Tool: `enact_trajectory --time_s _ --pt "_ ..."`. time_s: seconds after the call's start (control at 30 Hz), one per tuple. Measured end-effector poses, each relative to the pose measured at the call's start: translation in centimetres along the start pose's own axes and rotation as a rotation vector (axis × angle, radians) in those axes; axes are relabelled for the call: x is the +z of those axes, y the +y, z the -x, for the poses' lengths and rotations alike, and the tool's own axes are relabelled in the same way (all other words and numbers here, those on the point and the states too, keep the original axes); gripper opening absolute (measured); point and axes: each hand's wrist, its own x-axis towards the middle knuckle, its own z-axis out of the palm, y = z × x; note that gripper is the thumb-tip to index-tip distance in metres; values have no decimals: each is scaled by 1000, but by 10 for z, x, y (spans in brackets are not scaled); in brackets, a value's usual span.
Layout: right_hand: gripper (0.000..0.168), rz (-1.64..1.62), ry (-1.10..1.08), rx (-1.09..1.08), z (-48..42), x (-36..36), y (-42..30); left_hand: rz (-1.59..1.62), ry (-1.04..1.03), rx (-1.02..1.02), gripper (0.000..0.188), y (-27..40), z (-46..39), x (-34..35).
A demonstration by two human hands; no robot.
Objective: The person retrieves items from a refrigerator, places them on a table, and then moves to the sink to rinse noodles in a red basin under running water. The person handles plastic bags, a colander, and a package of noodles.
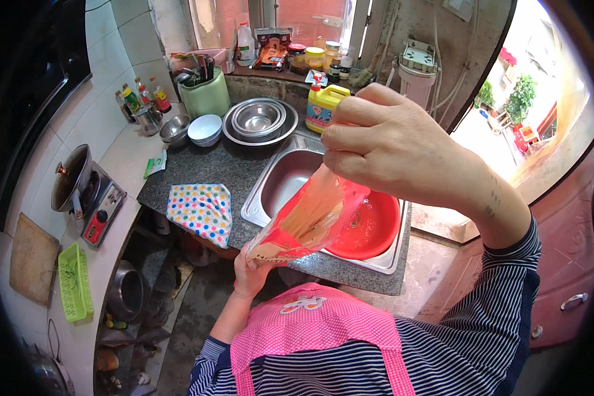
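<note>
My left hand (251, 271) grips the lower end of a red plastic food package (304, 222). Through its clear window show tan strands or sticks, too blurred to name surely. High and close to the camera, my right hand (376, 141) has its fingers curled at the package's upper end; the fingertips are hidden behind the hand. The package hangs tilted over the front of a stainless steel double sink (255, 208). Beneath it on the right, a red plastic basin (376, 232) holds water and a few green bits.
A polka-dot cloth (200, 210) lies on the granite counter (198, 166). Behind are stacked steel bowls (260, 119), white bowls (205, 129) and a yellow detergent jug (321, 106). On the left stand a portable gas stove (104, 213) with a wok (72, 178), and a green basket (75, 282).
</note>
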Motion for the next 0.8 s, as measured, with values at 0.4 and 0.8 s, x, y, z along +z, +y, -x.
enact_trajectory --time_s 0.4,0.8 --pt "17 172 -120 8 -10 21 22 19 179 -29 36 -69 -19 40" --pt "31 290 -466 95 -7 56 2 -338 248 189 33 -79 -19 38"
